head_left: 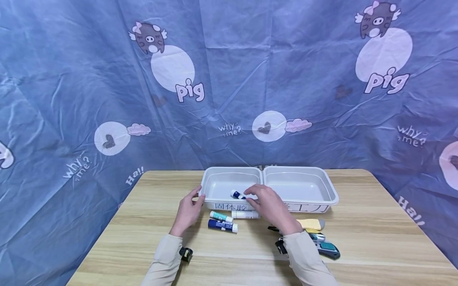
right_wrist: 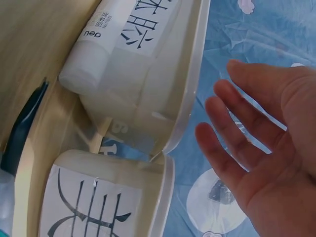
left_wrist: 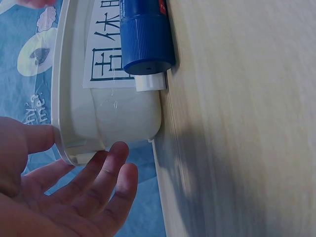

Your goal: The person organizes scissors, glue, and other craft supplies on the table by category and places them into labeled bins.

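Note:
My left hand (head_left: 189,210) grips the left corner of the left white bin (head_left: 219,186); in the left wrist view its thumb is at the rim and its fingers lie along the outer wall. Inside that bin is a small blue glue stick with a white cap (head_left: 236,194). Over the bin's front edge reaches my right hand (head_left: 268,204), fingertips close by this glue stick. The right wrist view shows the right hand (right_wrist: 266,133) with loosely bent fingers and nothing in them. Before the bin lie a white glue stick (head_left: 245,214), a teal one (head_left: 221,216) and a dark blue one (head_left: 222,225).
A second white bin (head_left: 300,188) stands at the right, beside the first; both have paper labels with characters in front. Several utility knives lie under and beside my right forearm, among them a yellow one (head_left: 310,224) and a dark teal one (head_left: 328,250). A blue curtain hangs behind the table.

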Motion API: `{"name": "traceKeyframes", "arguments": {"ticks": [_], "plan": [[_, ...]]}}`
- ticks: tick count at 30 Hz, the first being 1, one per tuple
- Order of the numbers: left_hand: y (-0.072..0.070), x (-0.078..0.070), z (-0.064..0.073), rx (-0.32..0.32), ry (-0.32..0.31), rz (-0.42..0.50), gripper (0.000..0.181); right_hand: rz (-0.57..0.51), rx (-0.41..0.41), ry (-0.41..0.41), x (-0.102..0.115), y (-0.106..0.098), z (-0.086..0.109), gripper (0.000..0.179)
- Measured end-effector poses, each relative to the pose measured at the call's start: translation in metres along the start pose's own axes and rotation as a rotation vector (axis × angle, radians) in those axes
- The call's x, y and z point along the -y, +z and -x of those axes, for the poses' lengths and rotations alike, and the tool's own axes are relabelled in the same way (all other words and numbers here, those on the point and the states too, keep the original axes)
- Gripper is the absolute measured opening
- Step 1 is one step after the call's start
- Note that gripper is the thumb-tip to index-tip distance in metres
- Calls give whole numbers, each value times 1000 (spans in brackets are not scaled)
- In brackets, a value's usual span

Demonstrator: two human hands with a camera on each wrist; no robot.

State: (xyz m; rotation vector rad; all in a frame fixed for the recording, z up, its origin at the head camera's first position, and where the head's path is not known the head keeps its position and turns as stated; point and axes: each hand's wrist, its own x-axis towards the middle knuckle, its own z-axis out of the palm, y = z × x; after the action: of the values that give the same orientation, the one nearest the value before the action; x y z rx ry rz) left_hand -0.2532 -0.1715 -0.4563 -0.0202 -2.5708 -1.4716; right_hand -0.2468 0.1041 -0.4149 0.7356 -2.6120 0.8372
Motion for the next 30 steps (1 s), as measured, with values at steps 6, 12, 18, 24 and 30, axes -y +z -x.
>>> {"name": "traceKeyframes", "arguments": {"ticks": [6,12,18,24,30], "plan": [[-1,1,0,0,10,0,47,-3,45,-24,7,2,2,19],[-1,1,0,2,11,2,48,1,104,-24,12,9,4,19],[-1,1,0,3,9,0,48,29,143,-51,17,16,6,23],[-2,1,0,5,8,0,48,34,174,-87,20,22,7,25],[-2,1,0,1,5,0,47,44,229,-121,23,32,7,25]]}}
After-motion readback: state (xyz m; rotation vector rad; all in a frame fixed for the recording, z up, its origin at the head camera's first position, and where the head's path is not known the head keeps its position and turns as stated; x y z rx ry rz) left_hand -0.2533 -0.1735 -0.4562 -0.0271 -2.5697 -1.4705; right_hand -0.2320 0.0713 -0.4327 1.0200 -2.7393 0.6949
